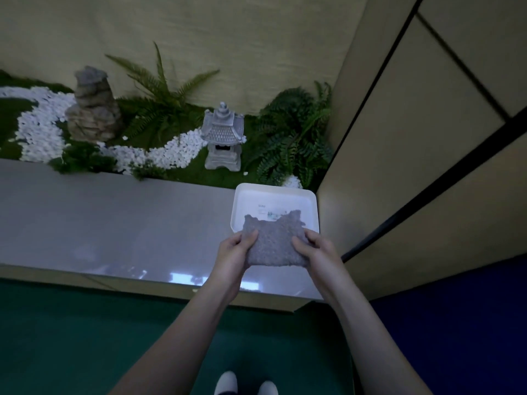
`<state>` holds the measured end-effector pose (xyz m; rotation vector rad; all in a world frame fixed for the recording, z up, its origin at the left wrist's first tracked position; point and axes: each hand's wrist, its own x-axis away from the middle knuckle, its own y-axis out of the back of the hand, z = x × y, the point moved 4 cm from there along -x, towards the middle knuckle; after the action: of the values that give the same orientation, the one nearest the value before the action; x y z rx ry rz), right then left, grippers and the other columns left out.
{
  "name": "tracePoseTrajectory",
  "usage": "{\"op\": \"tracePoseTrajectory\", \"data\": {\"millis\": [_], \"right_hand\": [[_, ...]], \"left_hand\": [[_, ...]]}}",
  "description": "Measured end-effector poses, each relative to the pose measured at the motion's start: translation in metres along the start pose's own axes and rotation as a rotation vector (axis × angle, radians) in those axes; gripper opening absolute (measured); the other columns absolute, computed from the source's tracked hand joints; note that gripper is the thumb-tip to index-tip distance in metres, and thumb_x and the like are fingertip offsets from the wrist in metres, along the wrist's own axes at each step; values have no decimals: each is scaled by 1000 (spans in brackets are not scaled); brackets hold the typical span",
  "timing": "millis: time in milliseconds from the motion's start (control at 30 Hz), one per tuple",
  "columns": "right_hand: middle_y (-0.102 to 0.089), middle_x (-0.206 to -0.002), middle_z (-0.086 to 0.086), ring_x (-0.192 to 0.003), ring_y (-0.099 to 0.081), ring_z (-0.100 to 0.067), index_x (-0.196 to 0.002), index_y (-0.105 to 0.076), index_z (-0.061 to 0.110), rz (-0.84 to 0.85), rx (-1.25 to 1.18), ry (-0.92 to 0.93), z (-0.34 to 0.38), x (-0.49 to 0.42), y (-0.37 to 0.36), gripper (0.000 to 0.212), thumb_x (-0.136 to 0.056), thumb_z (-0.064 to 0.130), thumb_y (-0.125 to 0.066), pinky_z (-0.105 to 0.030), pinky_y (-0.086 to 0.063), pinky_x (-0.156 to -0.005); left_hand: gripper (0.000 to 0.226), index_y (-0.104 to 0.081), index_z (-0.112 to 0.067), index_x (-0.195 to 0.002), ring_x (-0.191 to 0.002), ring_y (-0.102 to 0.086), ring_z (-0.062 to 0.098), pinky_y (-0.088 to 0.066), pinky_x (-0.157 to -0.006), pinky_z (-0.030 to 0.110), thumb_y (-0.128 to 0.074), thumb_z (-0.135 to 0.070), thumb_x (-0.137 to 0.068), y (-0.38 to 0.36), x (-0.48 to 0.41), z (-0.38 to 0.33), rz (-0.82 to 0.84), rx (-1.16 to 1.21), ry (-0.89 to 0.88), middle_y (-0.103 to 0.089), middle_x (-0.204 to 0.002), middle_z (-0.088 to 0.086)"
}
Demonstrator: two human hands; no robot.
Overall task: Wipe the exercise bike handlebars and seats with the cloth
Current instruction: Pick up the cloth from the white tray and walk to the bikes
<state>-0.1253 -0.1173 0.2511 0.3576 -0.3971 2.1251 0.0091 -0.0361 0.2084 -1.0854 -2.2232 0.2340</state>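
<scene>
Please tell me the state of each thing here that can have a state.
cloth, gripped at both sides, over the tray's near edge
left hand, grips the cloth's left side
right hand, grips its right side
tray, flat on the ledge
stone lantern, upright

Left hand, right hand — fingers curled.
</scene>
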Motion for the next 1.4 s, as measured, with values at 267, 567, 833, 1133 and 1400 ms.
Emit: {"op": "tracePoseTrajectory", "data": {"millis": [267, 567, 833, 1133, 1400], "right_hand": [[-68, -102, -1, -94, -64, -11, -108, -64, 14, -111, 328, 217, 6, 32, -44, 18, -94, 9, -54, -26, -54, -79], [-67, -87, -11, -76, -61, -7, -100, -66, 14, 63, 306, 274, 17, 44, -109, 15, -96, 10, -51, -21, -48, -69], [-70, -80, -7, -77, -69, -24, -92, -65, 14, 178, 363, 169, -7, 40, -126, 19, -84, 31, -69, -40, -57, -67], [-66, -89, -7, -86, -64, -22, -86, -62, 16, 484, 468, 161, -28, 54, -101, 8, -92, 20, -60, -32, -49, -68], [-61, -103, -5, -96, -58, -19, -109, -54, 10, 763, 715, 312, -36, 100, -112, 16, -97, 19, -49, -30, -47, -78]], "left_hand": [[17, -65, -12, -104, -95, -62, 24, -55, -82, 44, -62, -12, -87, 15, 50, -42, -166, -567, -366, -64, -101, 12], [61, -49, -21, -133, -83, -58, 17, -52, -68, 19, -71, -3, -79, 36, 84, -66, -31, -540, -342, -61, -93, 5], [50, -62, -30, -115, -74, -56, 6, -49, -68, 21, -79, -9, -72, 56, 133, -63, 24, -575, -333, -61, -79, -8], [45, -61, -16, -123, -69, -53, 4, -48, -72, 18, -74, -11, -80, 66, 192, -6, -506, -673, -296, -63, -99, -4], [37, -61, -19, -121, -76, -56, 0, -41, -73, 14, -68, -15, -85, 79, 292, 64, -984, -828, -234, -58, -92, -17]]}}
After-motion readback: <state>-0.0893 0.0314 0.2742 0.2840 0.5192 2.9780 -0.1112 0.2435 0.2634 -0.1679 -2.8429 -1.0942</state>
